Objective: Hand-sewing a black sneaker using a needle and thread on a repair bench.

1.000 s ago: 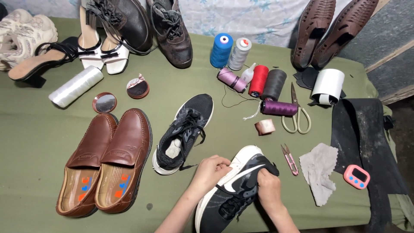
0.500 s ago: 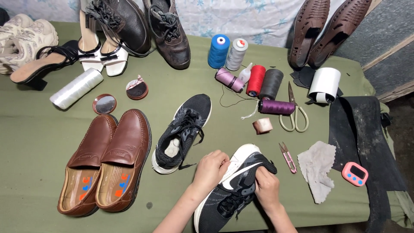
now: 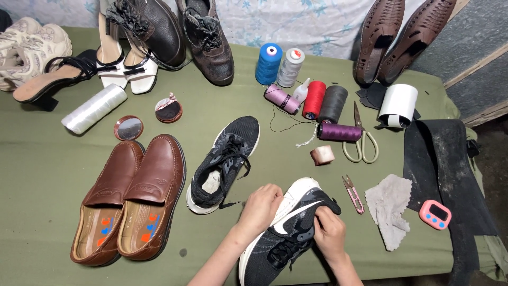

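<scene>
On green cloth (image 3: 47,159), both hands' grip pinches black sneaker (image 3: 288,233) between them.

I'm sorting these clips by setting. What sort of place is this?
Most likely a shoe-repair workbench. Several pairs of worn shoes lie on a green-covered table, with thread spools, scissors and small snips. The left hand and right hand grip a black sneaker.
</scene>
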